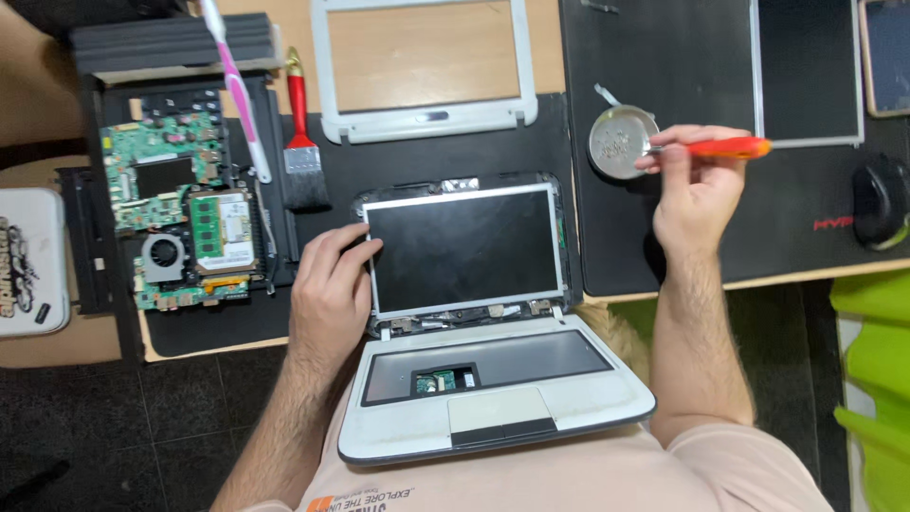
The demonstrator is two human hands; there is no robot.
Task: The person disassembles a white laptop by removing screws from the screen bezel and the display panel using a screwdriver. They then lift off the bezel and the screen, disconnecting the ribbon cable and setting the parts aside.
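1. Two hands work: the left hand [330,284] lies flat, fingers spread, on the bare black laptop screen panel [463,248]
2. The right hand [695,185] pinches an orange-handled screwdriver [725,147], its tip seemingly over the round metal dish [616,142] just left of it

A dark rectangular laptop screen [463,248] lies under the left hand's [327,284] fingertips; another bare black panel [808,68] sits beyond the right hand [697,185].

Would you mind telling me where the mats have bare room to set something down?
Bare mat lies between the paintbrush and the small metal dish, below the white bezel, and between the dish and the mouse. The circuit board side is crowded.
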